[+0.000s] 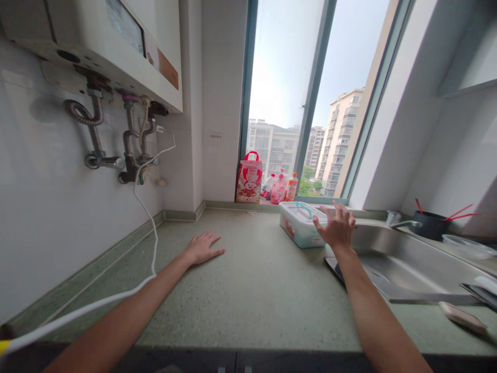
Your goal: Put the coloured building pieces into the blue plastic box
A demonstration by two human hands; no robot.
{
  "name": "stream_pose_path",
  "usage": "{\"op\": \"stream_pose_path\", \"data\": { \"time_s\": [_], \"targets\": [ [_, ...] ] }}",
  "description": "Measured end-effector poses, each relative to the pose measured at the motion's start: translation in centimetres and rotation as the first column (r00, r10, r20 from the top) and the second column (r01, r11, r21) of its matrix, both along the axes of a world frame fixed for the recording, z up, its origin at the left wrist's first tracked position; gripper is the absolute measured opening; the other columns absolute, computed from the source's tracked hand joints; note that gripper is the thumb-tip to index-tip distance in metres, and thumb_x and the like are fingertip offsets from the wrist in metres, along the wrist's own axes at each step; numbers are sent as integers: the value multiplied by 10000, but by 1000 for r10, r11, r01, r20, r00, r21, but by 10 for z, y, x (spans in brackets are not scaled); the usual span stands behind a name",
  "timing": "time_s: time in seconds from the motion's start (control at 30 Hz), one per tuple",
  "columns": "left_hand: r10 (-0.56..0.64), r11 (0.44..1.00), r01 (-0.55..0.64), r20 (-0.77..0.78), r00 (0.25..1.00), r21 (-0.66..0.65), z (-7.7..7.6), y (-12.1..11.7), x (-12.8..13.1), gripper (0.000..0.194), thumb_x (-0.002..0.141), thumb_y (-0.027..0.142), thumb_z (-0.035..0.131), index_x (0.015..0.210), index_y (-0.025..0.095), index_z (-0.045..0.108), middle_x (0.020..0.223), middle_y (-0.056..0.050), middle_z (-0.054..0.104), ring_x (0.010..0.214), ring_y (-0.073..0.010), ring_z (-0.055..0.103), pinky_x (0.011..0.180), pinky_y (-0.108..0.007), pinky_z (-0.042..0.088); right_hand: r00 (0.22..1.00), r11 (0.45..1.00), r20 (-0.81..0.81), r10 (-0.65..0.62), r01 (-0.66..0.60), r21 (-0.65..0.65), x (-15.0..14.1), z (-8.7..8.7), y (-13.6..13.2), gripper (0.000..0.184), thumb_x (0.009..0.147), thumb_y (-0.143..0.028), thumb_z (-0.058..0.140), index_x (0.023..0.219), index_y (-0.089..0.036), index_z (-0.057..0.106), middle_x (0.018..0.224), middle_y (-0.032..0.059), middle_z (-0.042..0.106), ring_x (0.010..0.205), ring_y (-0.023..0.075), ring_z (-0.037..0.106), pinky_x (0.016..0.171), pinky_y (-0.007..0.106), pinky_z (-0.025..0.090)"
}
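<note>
Left hand (202, 247): flat on table (248, 290), fingers spread.
Right hand (337, 228): fingers apart, at plastic box (301, 223); best gripped by the handle.

Container (301, 224) partly hidden by right hand (337, 228); bottle labels (278, 190) unreadable.

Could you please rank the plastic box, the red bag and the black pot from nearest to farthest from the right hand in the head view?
1. Plastic box: just left of the right hand.
2. Black pot: far right, behind the sink.
3. Red bag: back left, at the window.
</note>
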State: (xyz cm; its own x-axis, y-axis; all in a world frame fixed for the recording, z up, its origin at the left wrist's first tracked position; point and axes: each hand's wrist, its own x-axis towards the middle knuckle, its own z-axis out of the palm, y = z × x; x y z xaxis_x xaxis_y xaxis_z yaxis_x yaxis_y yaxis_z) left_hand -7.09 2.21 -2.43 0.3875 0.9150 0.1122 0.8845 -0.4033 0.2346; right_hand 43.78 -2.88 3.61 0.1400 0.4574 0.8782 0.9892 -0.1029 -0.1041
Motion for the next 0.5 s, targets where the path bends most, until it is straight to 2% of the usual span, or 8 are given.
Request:
{"op": "stream_pose_path", "data": {
  "time_s": [0.07,0.17,0.27,0.37,0.5],
  "targets": [
    [-1,1000,1,10,1000,1,-1,1,0,946,861,896,448,1593,297,493,1706,-172,311,1587,-409,265,1247,-652,180,996,992,-88,-7,-4,-125,18,-11,6,558,966,-570,464,1312,-210,713,1517,184,556,1398,422,443,1155,674,302],
    [2,1000,-2,0,1000,-5,-2,2,0,957,859,902,439,1601,298,480,1712,-166,305,1590,-405,259,1252,-647,176,978,957,-204,46,-102,-272,34,-26,22,610,977,-589,366,1236,-203,761,1369,159,680,1315,378,525,1136,581,382],
    [0,1000,0,-9,1000,-5,-4,4,0,967,856,910,432,1607,302,469,1714,-167,304,1593,-400,253,1253,-642,178,961,957,-261,87,-154,-247,39,-34,33,621,946,-563,356,1180,-180,785,1321,137,713,1305,356,540,1191,530,346],
    [-4,1000,4,1,1000,0,-5,5,-2,966,855,910,431,1605,304,472,1711,-174,308,1590,-396,262,1252,-638,176,943,959,-309,121,-192,-210,41,-35,36,596,910,-532,383,1170,-189,795,1319,118,720,1358,367,501,1226,539,294],
    [-3,1000,3,22,1000,5,-8,7,-3,948,850,897,456,1592,308,494,1706,-173,322,1587,-398,270,1253,-634,170,917,931,-337,215,-296,-211,30,-35,38,571,887,-509,417,1197,-219,798,1344,97,711,1407,368,455,1243,550,257]
  ]
}}
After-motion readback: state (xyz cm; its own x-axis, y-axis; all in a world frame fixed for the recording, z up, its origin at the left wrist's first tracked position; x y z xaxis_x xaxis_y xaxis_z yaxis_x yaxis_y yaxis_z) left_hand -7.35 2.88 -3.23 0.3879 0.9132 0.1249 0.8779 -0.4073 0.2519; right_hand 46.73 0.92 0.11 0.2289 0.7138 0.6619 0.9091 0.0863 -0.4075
